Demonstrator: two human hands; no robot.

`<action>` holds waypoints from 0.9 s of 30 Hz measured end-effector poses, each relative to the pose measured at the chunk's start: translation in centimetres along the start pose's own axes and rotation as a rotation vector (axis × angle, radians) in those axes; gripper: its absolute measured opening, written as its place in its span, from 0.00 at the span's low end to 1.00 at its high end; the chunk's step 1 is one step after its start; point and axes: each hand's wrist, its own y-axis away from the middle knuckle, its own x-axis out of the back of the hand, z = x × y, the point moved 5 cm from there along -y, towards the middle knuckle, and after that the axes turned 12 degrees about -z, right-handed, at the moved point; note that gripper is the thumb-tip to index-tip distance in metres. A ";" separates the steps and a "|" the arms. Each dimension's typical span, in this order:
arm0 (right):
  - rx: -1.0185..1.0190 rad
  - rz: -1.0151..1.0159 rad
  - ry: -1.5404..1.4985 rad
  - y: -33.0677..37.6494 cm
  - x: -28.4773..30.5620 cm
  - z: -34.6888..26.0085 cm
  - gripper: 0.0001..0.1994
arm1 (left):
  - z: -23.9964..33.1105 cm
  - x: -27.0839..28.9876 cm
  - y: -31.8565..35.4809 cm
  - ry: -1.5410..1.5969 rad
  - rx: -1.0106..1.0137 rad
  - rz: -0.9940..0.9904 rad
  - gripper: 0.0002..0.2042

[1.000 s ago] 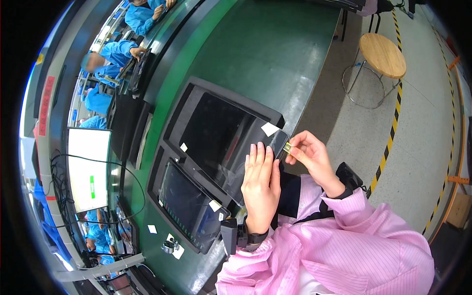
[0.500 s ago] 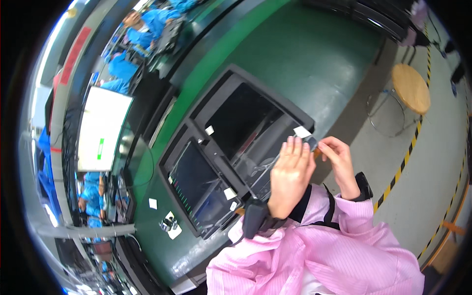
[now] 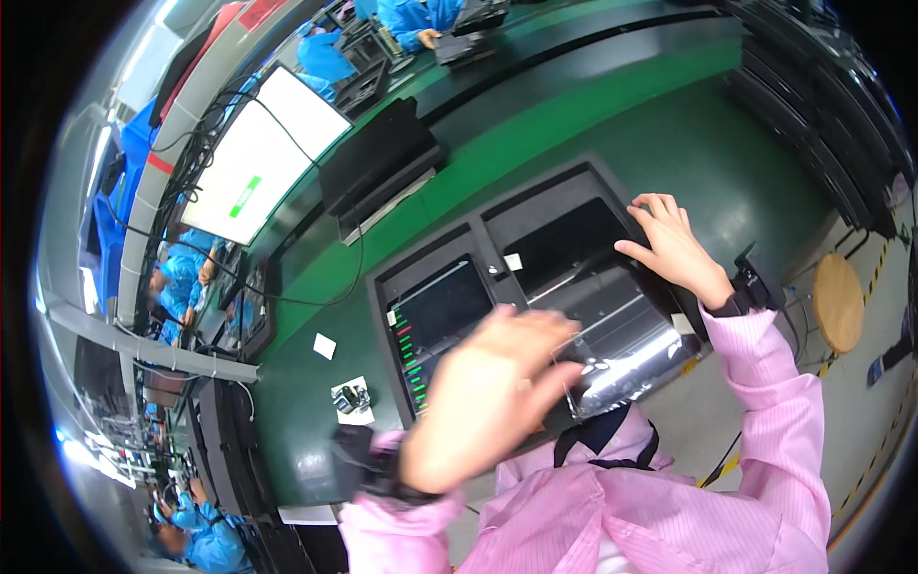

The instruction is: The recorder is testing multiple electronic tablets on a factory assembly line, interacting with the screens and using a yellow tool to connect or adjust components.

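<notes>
A black two-compartment tray (image 3: 466, 230) lies on the green bench, with a dark flat panel (image 3: 569, 244) in its right compartment and another dark panel (image 3: 442, 304) in its left. Over the near part of the right panel spreads a clear glossy film (image 3: 617, 335), its crinkled near end past the tray's near edge. My left hand (image 3: 492, 392), blurred by motion, is above the left compartment, thumb apart and close to the film's left edge. My right hand (image 3: 674, 244) hovers at the tray's right rim, fingers bent and apart, nothing in them.
A small white square (image 3: 325, 345) and a white card with small dark parts (image 3: 352, 399) lie left of the tray. Behind stand a bright monitor (image 3: 268, 158) with cables and a black box-like device (image 3: 378, 158). A round wooden stool (image 3: 838, 303) is at right; co-workers sit beyond.
My hands have parted from the tray's near right corner: the left moved left over the left compartment, the right up along the right rim. The clear film now stands out, raised and shiny.
</notes>
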 end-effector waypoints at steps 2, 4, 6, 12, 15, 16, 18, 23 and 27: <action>-0.042 -0.077 -0.027 -2.2 -0.8 0.1 0.22 | -4.0 3.6 2.2 -0.038 0.112 0.061 0.14; -0.022 -0.055 -0.030 -3.2 -1.0 -0.4 0.23 | -8.4 5.2 4.2 -0.117 0.201 0.121 0.13; -0.010 -0.028 0.011 -3.2 -1.7 -0.6 0.23 | -11.2 5.6 6.0 -0.120 0.245 0.139 0.13; -0.154 -0.035 -0.171 -4.3 -2.6 0.1 0.23 | -14.8 3.8 7.2 -0.013 0.269 0.112 0.12; -0.139 -0.035 -0.191 -4.8 -3.0 0.1 0.23 | -15.1 3.7 8.0 -0.009 0.263 0.125 0.12; -0.143 -0.039 -0.185 -4.8 -3.0 0.2 0.23 | -15.1 3.6 8.4 -0.007 0.268 0.138 0.12; -0.130 -0.068 -0.163 -5.0 -3.0 0.4 0.22 | -15.3 3.5 9.2 0.001 0.289 0.153 0.12; -0.029 -0.006 -0.046 -4.5 -1.5 0.1 0.18 | -13.1 4.0 11.6 -0.041 0.226 0.231 0.15; 0.107 -0.014 -0.255 -1.5 2.8 -3.2 0.10 | -12.9 2.3 16.6 -0.109 0.258 0.256 0.15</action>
